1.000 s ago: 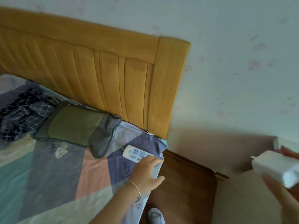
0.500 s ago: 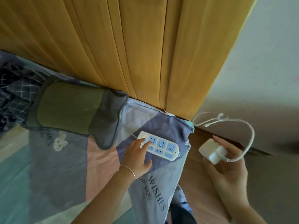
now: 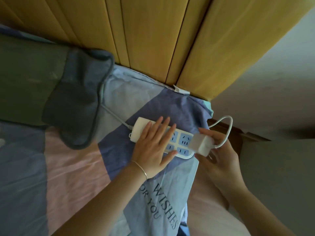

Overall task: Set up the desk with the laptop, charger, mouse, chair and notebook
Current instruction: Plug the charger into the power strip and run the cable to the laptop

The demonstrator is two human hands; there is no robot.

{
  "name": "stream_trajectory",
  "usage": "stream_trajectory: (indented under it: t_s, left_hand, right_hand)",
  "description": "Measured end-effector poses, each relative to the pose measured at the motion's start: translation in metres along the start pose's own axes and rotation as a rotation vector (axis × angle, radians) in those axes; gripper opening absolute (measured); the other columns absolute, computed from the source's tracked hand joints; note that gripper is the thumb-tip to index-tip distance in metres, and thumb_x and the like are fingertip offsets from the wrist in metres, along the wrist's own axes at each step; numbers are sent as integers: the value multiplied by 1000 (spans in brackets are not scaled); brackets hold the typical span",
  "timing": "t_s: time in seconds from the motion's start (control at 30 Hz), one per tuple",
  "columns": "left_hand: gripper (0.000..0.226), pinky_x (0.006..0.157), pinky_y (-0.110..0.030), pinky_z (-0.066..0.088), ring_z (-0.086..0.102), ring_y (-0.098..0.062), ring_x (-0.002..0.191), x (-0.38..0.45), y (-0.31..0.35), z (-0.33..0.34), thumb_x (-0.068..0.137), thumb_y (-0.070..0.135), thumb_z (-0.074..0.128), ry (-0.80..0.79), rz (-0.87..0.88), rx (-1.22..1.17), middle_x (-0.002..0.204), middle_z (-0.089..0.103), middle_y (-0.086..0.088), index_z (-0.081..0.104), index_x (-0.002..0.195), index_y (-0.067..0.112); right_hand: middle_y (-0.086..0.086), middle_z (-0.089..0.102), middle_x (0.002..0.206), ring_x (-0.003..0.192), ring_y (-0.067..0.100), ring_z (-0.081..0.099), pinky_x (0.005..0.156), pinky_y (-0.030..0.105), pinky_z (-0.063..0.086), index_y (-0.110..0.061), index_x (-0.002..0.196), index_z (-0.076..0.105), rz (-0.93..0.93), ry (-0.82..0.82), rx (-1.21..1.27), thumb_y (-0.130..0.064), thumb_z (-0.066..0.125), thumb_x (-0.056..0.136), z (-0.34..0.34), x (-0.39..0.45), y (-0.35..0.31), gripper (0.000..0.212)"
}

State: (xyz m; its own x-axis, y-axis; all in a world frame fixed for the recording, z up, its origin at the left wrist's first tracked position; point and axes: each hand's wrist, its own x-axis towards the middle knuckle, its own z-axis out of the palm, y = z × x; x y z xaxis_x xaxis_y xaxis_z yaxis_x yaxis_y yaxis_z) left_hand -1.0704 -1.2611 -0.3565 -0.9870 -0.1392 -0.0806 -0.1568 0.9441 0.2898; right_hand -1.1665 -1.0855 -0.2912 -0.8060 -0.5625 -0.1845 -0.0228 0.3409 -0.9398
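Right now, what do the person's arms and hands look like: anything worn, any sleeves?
Both forearms are bare, with no sleeves in view. The left hand has a thin silver-coloured bangle at the wrist. The right hand shows no ring, watch or bracelet. No gloves on either hand; any nail polish is too small to tell.

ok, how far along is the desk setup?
Early. Nothing visibly done: no desk, laptop, mouse, chair or notebook in view. In hand: left hand presses the power strip flat on the bed; right hand holds the charger at its end sockets, seemingly not yet plugged in. Everything else remains.
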Motion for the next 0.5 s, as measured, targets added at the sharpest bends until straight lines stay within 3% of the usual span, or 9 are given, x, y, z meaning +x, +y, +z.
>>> stream_trajectory:
  t_s: [0.1,0.23,0.33,0.5]
  left_hand:
    - [69,117,-46,18,14,-28,146,-1,-2,9,94,55,33,52,7,-9,156,22,-13,25,149,12]
    - [70,117,-44,19,15,-27,146,-2,-3,14,94,55,34,78,17,-12,156,23,-14,27,148,12]
    - [70,117,-44,18,15,-26,146,-1,-4,15,94,56,34,79,12,-13,156,23,-13,27,148,12]
    - [70,117,-44,18,15,-26,146,-1,-4,15,94,56,32,76,10,-10,156,22,-13,26,148,12]
  right_hand:
    - [3,61,116,111,19,59,93,40,52,-17,115,55,-23,-30,-8,13,73,69,2,6,3,58]
    - [6,58,121,116,22,56,95,48,49,-32,114,54,-46,-102,-33,6,74,71,5,12,6,60]
    - [8,59,120,115,21,58,95,49,49,-25,117,55,-54,-125,-46,9,73,71,7,13,7,59]
    - [1,61,116,111,20,60,90,45,53,-20,117,55,-81,-140,-154,-8,72,69,9,12,4,53]
